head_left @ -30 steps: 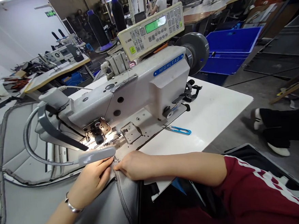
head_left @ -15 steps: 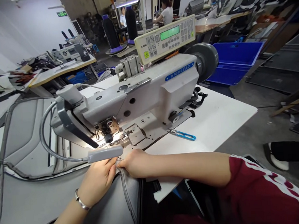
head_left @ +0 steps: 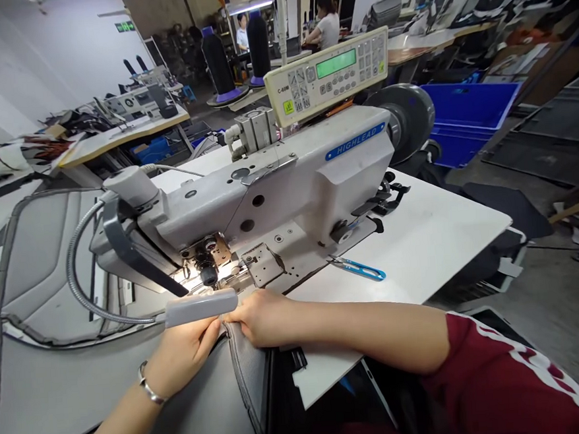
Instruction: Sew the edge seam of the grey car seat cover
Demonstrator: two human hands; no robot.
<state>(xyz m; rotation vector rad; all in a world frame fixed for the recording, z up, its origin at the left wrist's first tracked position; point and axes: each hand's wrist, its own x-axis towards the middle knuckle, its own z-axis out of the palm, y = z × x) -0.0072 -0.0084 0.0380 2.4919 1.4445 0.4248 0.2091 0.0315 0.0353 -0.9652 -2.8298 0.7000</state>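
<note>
My left hand: (head_left: 183, 356) palm down on the grey padded fabric (head_left: 204, 408), fingers curled and pinching its folded edge just below the lamp head (head_left: 201, 306); a metal bracelet (head_left: 147, 389) circles the wrist.
My right hand: (head_left: 259, 318) forearm stretched across from the right in a maroon sleeve (head_left: 499, 374), fingertips pressing and gripping the same edge, touching my left fingertips.
Fabric: it lies over the table's near left, its piped seam (head_left: 242, 385) running toward me from the needle area (head_left: 208, 270), just ahead of both hands.
Writing: "HIGHLEAD" in white on a blue plate (head_left: 355, 141) on the sewing machine (head_left: 278, 191); "C-60M" on the control panel (head_left: 329, 75), whose green screen is too small to read.
Edges and room: the white table (head_left: 434, 240) has open surface to the right of the blue thread snips (head_left: 362, 269); its front edge is close under my right forearm.
Background: two people sit at distant benches (head_left: 328, 22).
</note>
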